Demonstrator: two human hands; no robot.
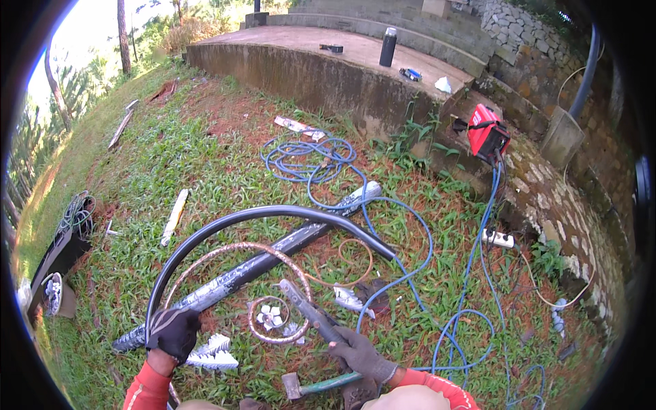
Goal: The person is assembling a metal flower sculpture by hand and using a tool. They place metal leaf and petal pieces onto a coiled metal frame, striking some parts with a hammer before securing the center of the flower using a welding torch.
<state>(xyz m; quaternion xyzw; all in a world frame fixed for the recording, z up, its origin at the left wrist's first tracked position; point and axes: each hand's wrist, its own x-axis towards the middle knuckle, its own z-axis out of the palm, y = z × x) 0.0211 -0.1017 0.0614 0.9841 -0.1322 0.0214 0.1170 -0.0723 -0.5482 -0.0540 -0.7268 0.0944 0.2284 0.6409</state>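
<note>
The left hand [173, 331], in a dark glove, is closed around the lower end of a black curved pipe [273, 213]. The right hand [361, 354], gloved in grey, is wrapped around the handle of a grey metal tool [307, 311] whose head points up toward a rusty ring [273, 320]. The pipe is smooth and glossy and arcs up from the left hand, over the grass [205, 164], and down to the right, ending near a blue cable [410, 260]. It crosses above a long straight dark bar [260, 263] lying diagonally on the ground. A larger rusty hoop [236, 256] sits under the arc. A hammer [321, 385] lies just below the right hand. A red machine [486, 131] stands on the stone ledge, well apart.
</note>
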